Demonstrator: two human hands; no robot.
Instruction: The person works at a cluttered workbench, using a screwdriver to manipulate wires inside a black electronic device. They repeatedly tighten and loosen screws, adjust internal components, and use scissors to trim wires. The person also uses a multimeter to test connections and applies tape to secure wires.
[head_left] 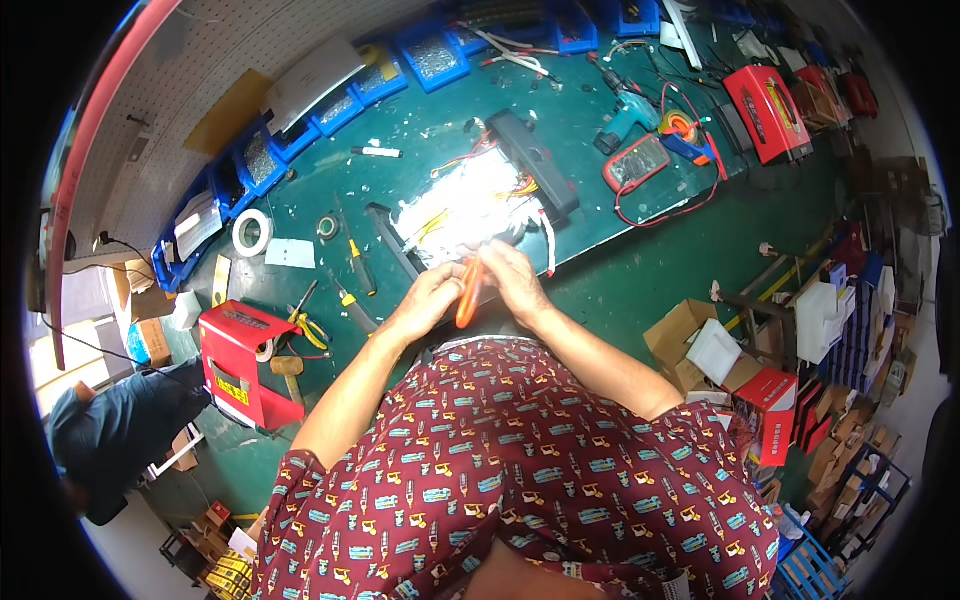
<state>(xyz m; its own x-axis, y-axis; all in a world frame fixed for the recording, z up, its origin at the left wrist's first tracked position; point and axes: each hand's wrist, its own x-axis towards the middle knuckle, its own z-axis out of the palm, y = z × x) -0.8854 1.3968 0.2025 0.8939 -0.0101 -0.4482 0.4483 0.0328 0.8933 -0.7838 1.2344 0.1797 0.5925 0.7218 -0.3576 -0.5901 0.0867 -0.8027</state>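
Note:
Close to the bench's near edge, my left hand (432, 302) and my right hand (514, 284) meet in front of me, both with fingers closed. Between them a tool with an orange handle (467, 298) points back toward me; its working end is hidden. The right fingers appear to grip this handle. The left fingertips press close beside it, and what they pinch cannot be made out. Just beyond lies an opened device (470, 205) with black end panels (535, 165), red and yellow wires, and a glaring, overexposed middle. A white-sleeved cable (549, 245) hangs at its right.
Blue parts bins (434, 58) line the back. To the right are a red multimeter (637, 163), a teal power drill (628, 115) and a red case (766, 115). To the left are a tape roll (252, 232), screwdriver (361, 268), pliers (312, 328), mallet (287, 372) and red cover (245, 365). Another person (125, 430) is at far left.

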